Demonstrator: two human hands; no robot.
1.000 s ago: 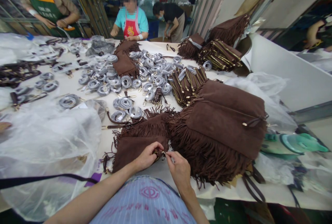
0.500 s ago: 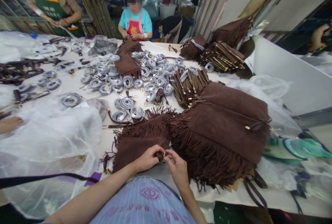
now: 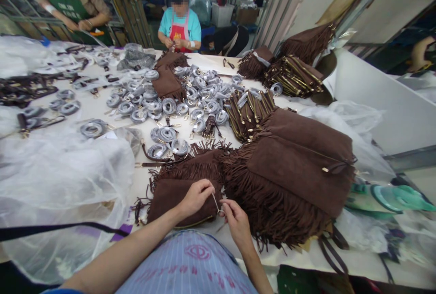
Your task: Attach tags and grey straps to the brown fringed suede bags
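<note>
A brown fringed suede bag lies in front of me, its zip edge toward my body. Over its right corner, my left hand is closed in a pinch on the upper end of a thin pale strip. My right hand pinches the strip's lower part, where it bends into a small loop. What exactly the strip is made of is too small to tell. Right beside my right hand sits a stack of larger brown fringed bags.
Grey-wrapped coiled straps cover the table's middle. Clear plastic bags lie at left. Zipped brown pieces are piled beyond the stack. A green bottle-like thing lies at right. Across the table, two people handle things.
My left hand has risen and drawn away from my right hand, stretching the pale strip between them. My right hand has shifted slightly down and right.
</note>
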